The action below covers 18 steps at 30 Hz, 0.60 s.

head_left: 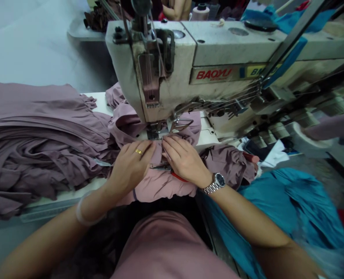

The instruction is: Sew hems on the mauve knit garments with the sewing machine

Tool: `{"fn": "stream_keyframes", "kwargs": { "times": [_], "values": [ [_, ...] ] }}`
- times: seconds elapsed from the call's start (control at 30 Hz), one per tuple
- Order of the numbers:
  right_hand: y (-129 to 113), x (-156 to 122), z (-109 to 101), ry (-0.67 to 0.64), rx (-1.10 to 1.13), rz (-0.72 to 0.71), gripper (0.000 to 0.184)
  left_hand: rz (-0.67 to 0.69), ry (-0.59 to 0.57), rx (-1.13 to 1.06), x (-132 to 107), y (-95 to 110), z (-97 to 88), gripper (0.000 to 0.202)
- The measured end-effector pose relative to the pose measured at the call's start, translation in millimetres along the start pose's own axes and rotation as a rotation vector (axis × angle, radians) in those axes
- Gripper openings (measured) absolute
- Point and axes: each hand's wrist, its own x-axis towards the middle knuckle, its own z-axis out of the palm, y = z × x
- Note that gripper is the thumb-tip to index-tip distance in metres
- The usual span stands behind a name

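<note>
A piece of mauve fabric (156, 154) runs up to the presser foot (153, 130) of a sewing machine (166, 93). My left hand (133, 161), with a gold ring, presses its bent fingers on the fabric's left side. On the right side my right hand (185, 159) has its fingers together and curled over the fabric edge, fingertips close to the foot. Scissors (161, 167) with a red handle show below my right palm; whether the palm grips them is hidden. Pink cloth (163, 186) hangs over the table's front edge.
A large stack of mauve fabric pieces (44, 131) covers the table at left. More mauve cloth (230, 162) lies right of my hand. Teal fabric (294, 205) is heaped at the right. Thread cones (201, 12) and part of another person (177, 9) appear behind the machine.
</note>
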Motion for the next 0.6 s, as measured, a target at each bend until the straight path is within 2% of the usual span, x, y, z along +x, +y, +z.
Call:
{"fn": "stream_keyframes", "kwargs": {
  "times": [0.1, 0.3, 0.43, 0.5, 0.6],
  "values": [
    [-4.1, -0.4, 1.2, 0.046, 0.025, 0.033, 0.039, -0.027, -0.052, 0.029, -4.5, 4.1, -2.7, 0.050],
    [-15.6, 3.2, 5.6, 0.109, 0.143, 0.085, 0.037, -0.093, -0.048, 0.074, -1.9, 8.4, -6.7, 0.041],
    [-18.3, 4.7, 6.7, 0.168, 0.229, 0.134, 0.035, -0.133, -0.097, 0.045, 0.9, 9.8, -9.7, 0.047],
    [-18.4, 5.2, 7.4, 0.174, 0.235, 0.126, 0.035, -0.157, -0.114, 0.054, 2.0, 10.4, -9.9, 0.049],
    [-18.6, 5.4, 9.6, 0.121, 0.132, 0.058, 0.035, -0.184, -0.105, 0.070, 3.3, 10.5, -7.6, 0.043]
  ]
}}
